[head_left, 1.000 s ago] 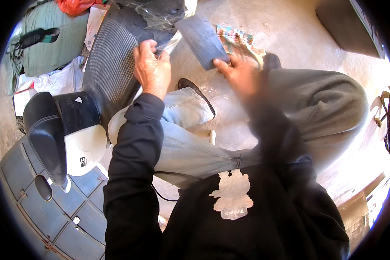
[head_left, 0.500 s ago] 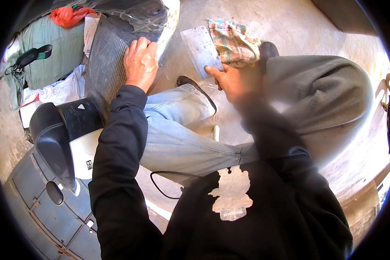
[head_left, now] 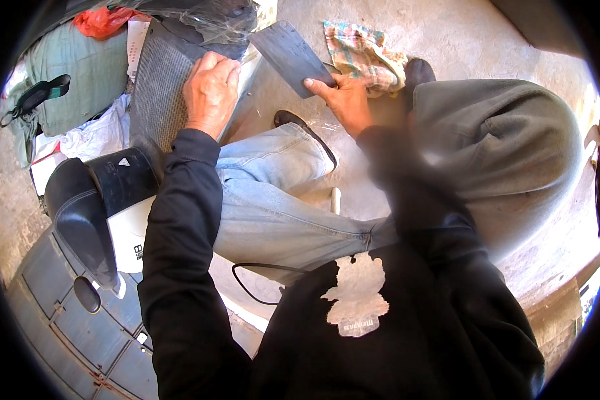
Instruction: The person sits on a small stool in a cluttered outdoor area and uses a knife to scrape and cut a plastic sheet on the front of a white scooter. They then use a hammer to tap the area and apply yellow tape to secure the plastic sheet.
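Observation:
My right hand (head_left: 348, 101) is closed on a cleaver (head_left: 290, 56), thumb on its near end. The broad, dark, rectangular blade points toward the far left; its handle is hidden by my hand. My left hand (head_left: 211, 93) is curled with the knuckles up, over the right edge of a scooter's ribbed grey footboard (head_left: 159, 87). What its fingers hold, if anything, is hidden. A checked cloth (head_left: 363, 55) lies on the floor, just beyond my right hand.
Left of the footboard are a green bundle (head_left: 77, 80), a red plastic bag (head_left: 103, 21) and a black strap (head_left: 40, 93). The scooter's black seat (head_left: 80, 213) stands at left. Clear plastic film (head_left: 223, 23) hangs at the far end. My shoe (head_left: 307, 137) rests on the concrete floor.
My right hand has turned the cleaver, so its face went from bright to dark, and brought it left toward the footboard. My left hand has shifted slightly left and nearer, still curled.

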Action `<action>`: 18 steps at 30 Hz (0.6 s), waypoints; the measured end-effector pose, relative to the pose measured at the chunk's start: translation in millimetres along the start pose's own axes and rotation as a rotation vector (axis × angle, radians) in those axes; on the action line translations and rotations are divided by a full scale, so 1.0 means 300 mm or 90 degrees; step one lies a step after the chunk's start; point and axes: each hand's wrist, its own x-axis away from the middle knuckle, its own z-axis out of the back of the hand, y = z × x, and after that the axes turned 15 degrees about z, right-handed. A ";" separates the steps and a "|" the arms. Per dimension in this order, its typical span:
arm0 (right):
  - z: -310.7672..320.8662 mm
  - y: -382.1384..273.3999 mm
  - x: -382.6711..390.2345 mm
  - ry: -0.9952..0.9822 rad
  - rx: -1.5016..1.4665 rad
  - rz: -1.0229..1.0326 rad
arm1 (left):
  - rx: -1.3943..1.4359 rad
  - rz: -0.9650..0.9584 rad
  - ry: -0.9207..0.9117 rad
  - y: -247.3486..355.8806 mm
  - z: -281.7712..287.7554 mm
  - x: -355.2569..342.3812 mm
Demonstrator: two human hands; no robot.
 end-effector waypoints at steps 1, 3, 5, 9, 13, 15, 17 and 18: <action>0.000 -0.001 -0.006 0.003 0.006 0.011 | -0.012 -0.013 0.006 0.005 0.002 0.003; -0.003 0.009 -0.014 0.020 0.020 0.024 | -0.038 -0.041 0.020 0.019 0.010 0.004; 0.001 0.011 -0.016 0.020 0.049 0.025 | -0.067 -0.071 0.035 0.036 0.019 0.003; 0.008 0.005 0.000 0.023 0.040 0.019 | -0.145 -0.055 0.024 0.035 0.008 0.030; -0.001 0.074 0.001 0.078 0.021 0.006 | -0.140 -0.006 0.034 0.060 -0.007 0.061; 0.005 0.086 0.008 0.134 0.009 -0.038 | -0.128 0.030 0.016 0.072 -0.010 0.076; 0.014 0.098 0.015 0.175 0.007 -0.085 | -0.115 0.012 -0.001 0.073 -0.040 0.100; 0.021 0.112 0.017 0.190 0.012 -0.111 | -0.108 0.002 -0.009 0.076 -0.055 0.111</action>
